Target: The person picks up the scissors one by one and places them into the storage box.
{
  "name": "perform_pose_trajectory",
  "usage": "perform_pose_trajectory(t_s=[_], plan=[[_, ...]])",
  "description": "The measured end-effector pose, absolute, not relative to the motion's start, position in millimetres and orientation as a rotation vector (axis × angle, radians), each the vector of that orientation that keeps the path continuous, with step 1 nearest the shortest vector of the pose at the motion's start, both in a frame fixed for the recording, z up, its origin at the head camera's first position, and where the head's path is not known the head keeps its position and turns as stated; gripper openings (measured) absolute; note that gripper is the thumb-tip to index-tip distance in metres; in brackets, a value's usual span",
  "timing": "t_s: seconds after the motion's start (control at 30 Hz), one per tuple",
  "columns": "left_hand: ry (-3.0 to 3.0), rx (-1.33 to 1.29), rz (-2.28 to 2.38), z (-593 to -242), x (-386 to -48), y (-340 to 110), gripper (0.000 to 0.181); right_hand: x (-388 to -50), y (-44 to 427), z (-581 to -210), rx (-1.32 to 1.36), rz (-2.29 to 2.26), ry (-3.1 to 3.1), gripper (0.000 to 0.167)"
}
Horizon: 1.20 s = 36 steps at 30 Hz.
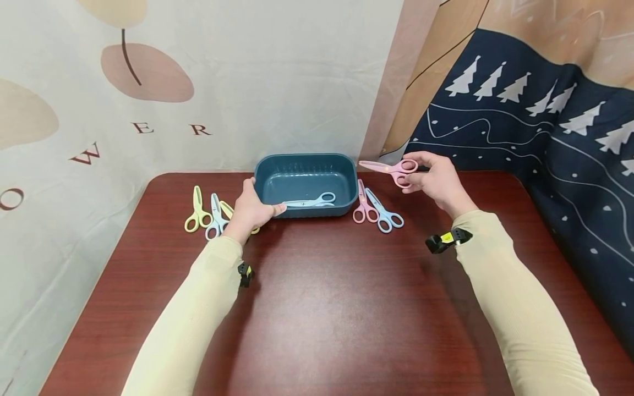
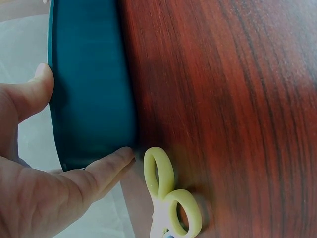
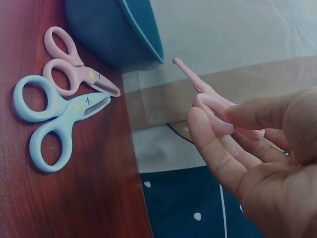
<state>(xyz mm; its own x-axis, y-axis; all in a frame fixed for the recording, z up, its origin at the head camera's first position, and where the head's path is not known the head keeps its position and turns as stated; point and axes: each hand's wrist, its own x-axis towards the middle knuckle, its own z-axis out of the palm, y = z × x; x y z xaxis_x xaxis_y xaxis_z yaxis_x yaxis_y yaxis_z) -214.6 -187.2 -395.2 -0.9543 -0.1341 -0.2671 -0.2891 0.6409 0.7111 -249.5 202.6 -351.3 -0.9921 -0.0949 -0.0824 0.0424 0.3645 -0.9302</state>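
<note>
My right hand pinches pink scissors by the handle loops, raised above the table, with the blades pointing left towards a dark teal plastic basin. At the basin's left end my left hand grips it, thumb and fingers spread across the corner. Inside the basin, light blue scissors lie along the front wall. Just right of the basin, another pair of pink scissors and a pair of blue scissors lie side by side on the table.
Left of the basin lie yellow-green scissors, blue scissors and a second yellow-green pair, partly hidden by my left hand in the head view. The brown wooden table meets a printed curtain behind the basin.
</note>
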Motion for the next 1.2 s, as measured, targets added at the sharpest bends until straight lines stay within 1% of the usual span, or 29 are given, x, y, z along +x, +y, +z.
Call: perform_pose_trajectory(t_s=[0.5,0.97,1.2], plan=[[2.675,-0.337,1.211,-395.4,-214.1,-186.9,0.109,-253.4,187.9,-342.4,-0.099,-1.699,2.511,0.046],[2.666,-0.342,1.215,-393.8,-213.5,-187.7,0.108,-259.6,173.8,-333.7,-0.134,-1.725,2.465,0.051],[2.673,-0.334,1.216,-394.9,-213.4,-188.0,0.108,-260.8,165.4,-330.8,-0.150,-1.756,2.441,0.050]])
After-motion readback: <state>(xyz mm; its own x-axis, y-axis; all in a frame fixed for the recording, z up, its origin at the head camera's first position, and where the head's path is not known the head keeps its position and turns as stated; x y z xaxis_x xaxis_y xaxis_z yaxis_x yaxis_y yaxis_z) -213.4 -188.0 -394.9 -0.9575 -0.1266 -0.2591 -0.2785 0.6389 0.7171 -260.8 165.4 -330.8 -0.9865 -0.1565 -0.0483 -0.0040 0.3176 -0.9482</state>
